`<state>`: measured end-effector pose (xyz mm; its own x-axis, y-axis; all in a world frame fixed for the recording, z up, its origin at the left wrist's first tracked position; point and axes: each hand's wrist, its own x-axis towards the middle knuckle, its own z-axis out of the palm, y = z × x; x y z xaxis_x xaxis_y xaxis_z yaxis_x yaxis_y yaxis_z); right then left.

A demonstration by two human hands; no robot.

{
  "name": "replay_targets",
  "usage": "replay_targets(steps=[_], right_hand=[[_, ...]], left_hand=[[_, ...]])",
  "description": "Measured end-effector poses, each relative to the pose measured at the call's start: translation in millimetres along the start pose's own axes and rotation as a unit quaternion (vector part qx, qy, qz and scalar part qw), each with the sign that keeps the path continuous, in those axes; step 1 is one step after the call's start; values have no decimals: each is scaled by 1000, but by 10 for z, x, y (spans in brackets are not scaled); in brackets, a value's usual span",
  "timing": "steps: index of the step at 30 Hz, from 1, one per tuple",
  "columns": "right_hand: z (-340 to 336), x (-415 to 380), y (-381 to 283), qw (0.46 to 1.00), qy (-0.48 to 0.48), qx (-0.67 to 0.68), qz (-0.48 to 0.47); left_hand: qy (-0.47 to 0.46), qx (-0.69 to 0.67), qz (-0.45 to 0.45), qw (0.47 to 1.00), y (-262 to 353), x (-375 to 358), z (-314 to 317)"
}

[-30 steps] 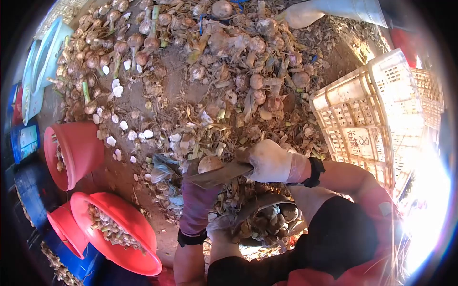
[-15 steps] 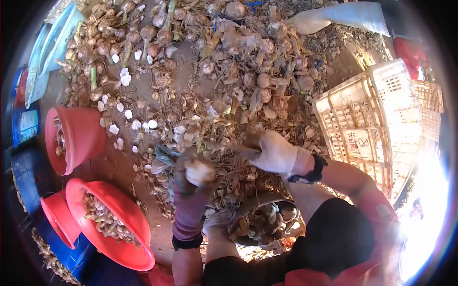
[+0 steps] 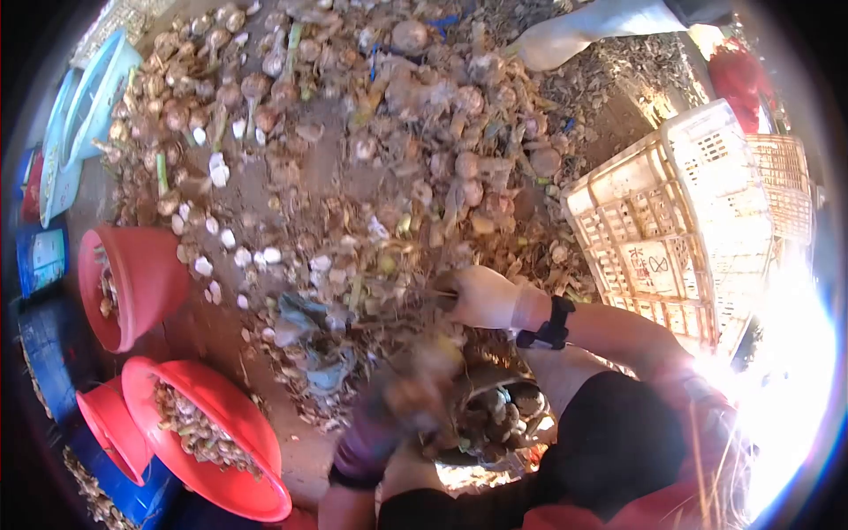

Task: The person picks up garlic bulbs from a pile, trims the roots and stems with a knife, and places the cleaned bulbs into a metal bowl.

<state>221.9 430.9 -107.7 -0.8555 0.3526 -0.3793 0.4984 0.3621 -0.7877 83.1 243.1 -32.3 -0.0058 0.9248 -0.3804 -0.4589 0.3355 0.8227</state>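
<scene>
My right hand [image 3: 477, 297], in a pale glove with a black band at the wrist, has its fingers curled over the litter of dry skins and stems; what they hold is too small to name. My left hand [image 3: 411, 389], in a dark purple sleeve, is smeared by motion beside a bucket [image 3: 459, 446] near my knees. A pale blurred shape shows at its fingers. Inside the bucket lie several garlic bulbs [image 3: 505, 413]. Bulbs with stems [image 3: 256, 86] and loose white cloves [image 3: 265, 256] are spread over the ground in front.
Red tubs [image 3: 265, 477] and a pink bucket [image 3: 159, 278] stand at the left, near light blue basins [image 3: 110, 84]. White plastic crates [image 3: 649, 256] stand at the right. Another person's pale-covered arm or leg [image 3: 601, 31] reaches in at the top right.
My left hand has moved down and right toward the bucket, and its hold on the pale bulb is now blurred. My right hand is slightly lower. The whole view has shifted a little.
</scene>
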Motion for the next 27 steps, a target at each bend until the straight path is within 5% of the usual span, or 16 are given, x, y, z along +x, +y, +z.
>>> replay_targets(steps=[1, 2, 4, 6, 8, 12, 14, 18, 20, 21, 24, 27], right_hand=[[-43, 23, 33, 993, -30, 0, 113], [-99, -53, 21, 990, -10, 68, 123], [-149, -65, 55, 992, -9, 52, 117], [-297, 39, -35, 992, 18, 56, 115], [-393, 42, -60, 990, 37, 61, 123], [-473, 26, 100, 989, 69, 124, 37], [-501, 16, 180, 987, 94, 129, 25], [-706, 12, 122, 984, 116, 128, 35], [-730, 20, 117, 978, 133, 157, 39], [-722, 25, 111, 971, 146, 187, 39], [-656, 29, 149, 981, 104, 158, 39], [-495, 56, 107, 989, 77, 125, 24]], left_hand=[[-225, 203, 111, 946, 65, 74, 16], [-256, 94, -1, 962, 185, -7, 213], [-276, 76, 2, 958, 56, 21, 179], [-178, 317, -34, 931, 57, 249, -131], [19, 509, 52, 859, 79, 649, -422], [227, 609, -36, 759, 522, 1937, -885], [291, 682, 48, 669, 403, 2387, -1110], [301, 675, -41, 673, 265, 2857, -1331], [309, 554, -22, 773, 263, 2716, -1251], [308, 555, -27, 772, 167, 2586, -1290], [263, 349, -112, 892, -85, 1945, -1477], [255, 36, -180, 949, 74, 1209, -1071]])
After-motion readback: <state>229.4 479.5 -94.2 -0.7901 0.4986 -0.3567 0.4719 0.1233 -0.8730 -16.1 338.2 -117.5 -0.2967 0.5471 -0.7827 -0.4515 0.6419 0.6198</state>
